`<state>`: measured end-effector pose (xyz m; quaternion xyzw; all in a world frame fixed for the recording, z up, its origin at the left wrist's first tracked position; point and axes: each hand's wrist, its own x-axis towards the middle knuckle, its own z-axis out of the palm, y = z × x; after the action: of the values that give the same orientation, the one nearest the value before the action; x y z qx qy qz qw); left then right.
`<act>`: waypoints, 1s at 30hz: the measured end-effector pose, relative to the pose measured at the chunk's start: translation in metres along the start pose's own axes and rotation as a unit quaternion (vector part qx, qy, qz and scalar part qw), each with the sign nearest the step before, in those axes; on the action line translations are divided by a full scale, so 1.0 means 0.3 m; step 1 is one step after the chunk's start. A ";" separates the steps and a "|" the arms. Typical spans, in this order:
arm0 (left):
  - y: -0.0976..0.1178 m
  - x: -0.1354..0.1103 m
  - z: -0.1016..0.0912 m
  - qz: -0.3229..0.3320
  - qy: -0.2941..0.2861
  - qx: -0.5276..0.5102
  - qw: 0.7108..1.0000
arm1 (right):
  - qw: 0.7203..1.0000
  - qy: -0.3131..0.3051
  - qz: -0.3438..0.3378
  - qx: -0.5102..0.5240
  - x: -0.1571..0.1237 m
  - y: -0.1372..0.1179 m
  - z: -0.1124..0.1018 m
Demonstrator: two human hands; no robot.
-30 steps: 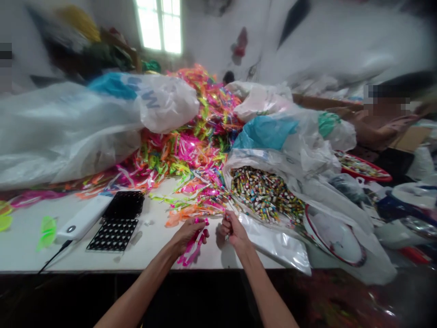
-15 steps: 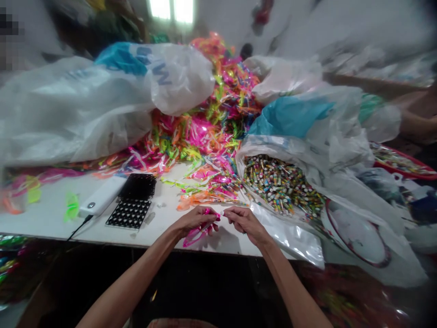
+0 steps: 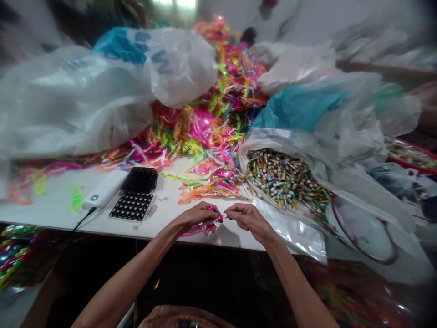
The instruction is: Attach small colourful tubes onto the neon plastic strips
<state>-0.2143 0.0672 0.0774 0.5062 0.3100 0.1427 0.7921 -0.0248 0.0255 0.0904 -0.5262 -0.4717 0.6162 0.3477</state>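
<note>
Pink strip [image 3: 200, 228] now pinched btwn 2 hands, right hand [image 3: 247, 218] closer to left hand [image 3: 194, 217].

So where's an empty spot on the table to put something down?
Bare table shows left of the white power bank, and a small patch between the black tray and the left hand. The streamer pile and bag of little tubes crowd the rest.

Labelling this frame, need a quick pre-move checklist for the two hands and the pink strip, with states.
1. Left hand closed on pink strip: ok.
2. Right hand pinching at the strip's end: ok.
3. What the right fingertips hold: cannot tell, too small.
4. Hands over the white table edge: ok.
5. Open bag of small tubes beside the right hand: ok.
6. Black perforated tray apart from the left hand: ok.
</note>
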 end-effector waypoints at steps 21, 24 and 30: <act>0.180 0.003 -0.071 0.213 0.413 0.435 0.771 | 0.963 0.249 -0.100 -0.001 0.165 0.015 -0.081; 0.148 -0.010 -0.057 0.141 0.382 0.381 0.830 | 0.933 0.335 -0.127 0.034 0.169 0.018 -0.075; -0.107 0.076 0.070 0.025 0.117 0.061 0.991 | 0.929 0.243 -0.073 0.270 0.160 0.067 0.102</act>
<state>-0.1861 0.0501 0.0472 0.5411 0.3958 0.2019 0.7140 -0.0632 0.0569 0.0559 -0.5101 -0.2257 0.5466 0.6246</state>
